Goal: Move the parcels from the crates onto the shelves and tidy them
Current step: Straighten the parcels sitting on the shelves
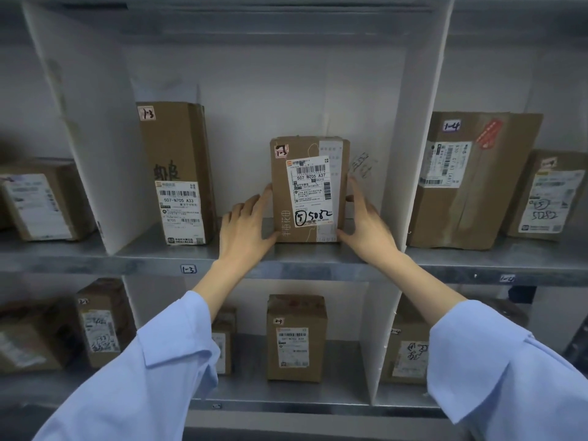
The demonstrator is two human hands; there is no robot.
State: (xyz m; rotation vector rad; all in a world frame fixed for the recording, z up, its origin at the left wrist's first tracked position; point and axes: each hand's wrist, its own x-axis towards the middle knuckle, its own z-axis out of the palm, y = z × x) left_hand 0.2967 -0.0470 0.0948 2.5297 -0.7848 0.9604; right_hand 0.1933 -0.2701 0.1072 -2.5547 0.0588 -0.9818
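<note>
1. A brown parcel (305, 192) stands upright on the metal shelf (222, 259) between the two hands, its white label facing out.
2. The left hand (245, 227) lies against the parcel's left side. Its fingers are nearly straight and spread, the thumb is at the lower front corner, and it curls round nothing.
3. The right hand (366, 227) presses the parcel's right side, with fingers straight and pointing up and the thumb near the bottom edge.
4. A taller box (178, 173) stands left of the left hand, apart from the parcel.
5. A white divider (413, 154) rises just right of the right hand.
6. Below the hands, a smaller box (296, 338) stands upright on the lower shelf (254, 393).
7. Light blue sleeves (152, 361) cover both forearms.
</note>
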